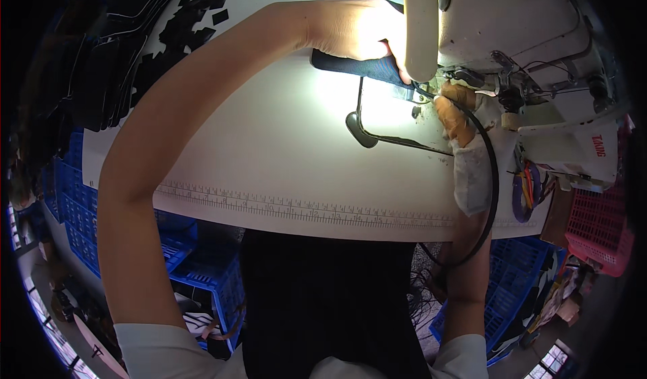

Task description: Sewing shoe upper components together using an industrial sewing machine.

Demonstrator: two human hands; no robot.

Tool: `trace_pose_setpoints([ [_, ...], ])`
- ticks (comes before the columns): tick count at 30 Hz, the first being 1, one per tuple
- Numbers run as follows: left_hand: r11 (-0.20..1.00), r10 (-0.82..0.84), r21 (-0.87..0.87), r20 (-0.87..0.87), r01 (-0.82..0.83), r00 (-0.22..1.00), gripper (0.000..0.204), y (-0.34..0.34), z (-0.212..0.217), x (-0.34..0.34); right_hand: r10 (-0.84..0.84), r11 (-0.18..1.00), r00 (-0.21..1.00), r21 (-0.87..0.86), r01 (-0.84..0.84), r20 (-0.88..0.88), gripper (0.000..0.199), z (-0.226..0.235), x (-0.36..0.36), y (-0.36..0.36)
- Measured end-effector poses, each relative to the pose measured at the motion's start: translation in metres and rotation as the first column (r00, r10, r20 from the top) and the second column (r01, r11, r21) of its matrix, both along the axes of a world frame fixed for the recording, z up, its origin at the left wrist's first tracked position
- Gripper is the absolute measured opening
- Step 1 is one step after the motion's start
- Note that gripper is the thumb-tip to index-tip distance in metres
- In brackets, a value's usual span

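Note:
My left hand (367, 32) reaches across the table and grips a dark, flat fabric piece (340, 64) with rounded corners, its edge lying by the needle area of a white sewing machine (505, 15). The machine's head hides some of those fingertips. My right hand (458, 116), in a white glove with tan finger covers, is closed beside the needle area. Its fingers are curled at a narrow black strip (490, 156), which runs into the needle area and loops down past my right forearm. What lies right under the needle is too small to make out.
A printed ruler (303, 210) runs along the front of the white table (256, 156). Small black pieces (185, 28) and stacked dark panels (111, 49) lie at the left. Blue crates (209, 271) and a pink basket (596, 227) stand lower down. A bent black rod (404, 141) rests near the needle.

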State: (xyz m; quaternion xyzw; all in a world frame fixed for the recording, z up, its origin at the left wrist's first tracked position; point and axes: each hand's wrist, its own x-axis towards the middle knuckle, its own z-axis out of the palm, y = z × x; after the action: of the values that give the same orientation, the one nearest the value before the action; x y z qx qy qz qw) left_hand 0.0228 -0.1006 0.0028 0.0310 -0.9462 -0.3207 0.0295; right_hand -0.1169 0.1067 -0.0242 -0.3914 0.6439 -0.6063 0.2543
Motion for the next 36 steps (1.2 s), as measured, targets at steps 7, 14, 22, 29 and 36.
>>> trace_pose_setpoints([
  [7, 0.993, 0.105, 0.052, 0.089, -0.110, 0.990, 0.047, 0.008, -0.003, 0.000, -0.056, 0.995, 0.977, 0.069, 0.071, -0.206, 0.019, 0.007, 0.015, 0.001],
  [14, 0.971, -0.080, -0.237, -0.369, -0.010, 0.926, 0.037, 0.002, -0.031, -0.001, -0.059, 0.997, 0.980, 0.034, 0.067, -0.190, 0.022, -0.003, 0.006, -0.001],
  [22, 0.922, -0.024, -0.386, -0.159, -0.040, 0.987, 0.025, 0.010, -0.033, 0.010, -0.069, 0.996, 0.997, -0.059, 0.072, 0.045, 0.022, -0.019, -0.001, -0.009],
  [29, 0.829, -0.109, -0.546, -0.368, -0.120, 0.923, 0.027, 0.028, -0.038, 0.018, -0.079, 0.995, 0.936, -0.078, 0.055, -0.343, 0.024, -0.022, 0.001, -0.001],
  [36, 0.871, 0.051, -0.480, -0.131, -0.109, 0.990, 0.032, 0.042, -0.030, 0.026, -0.078, 0.995, 0.883, 0.012, 0.095, -0.462, 0.026, -0.015, 0.004, 0.003],
])
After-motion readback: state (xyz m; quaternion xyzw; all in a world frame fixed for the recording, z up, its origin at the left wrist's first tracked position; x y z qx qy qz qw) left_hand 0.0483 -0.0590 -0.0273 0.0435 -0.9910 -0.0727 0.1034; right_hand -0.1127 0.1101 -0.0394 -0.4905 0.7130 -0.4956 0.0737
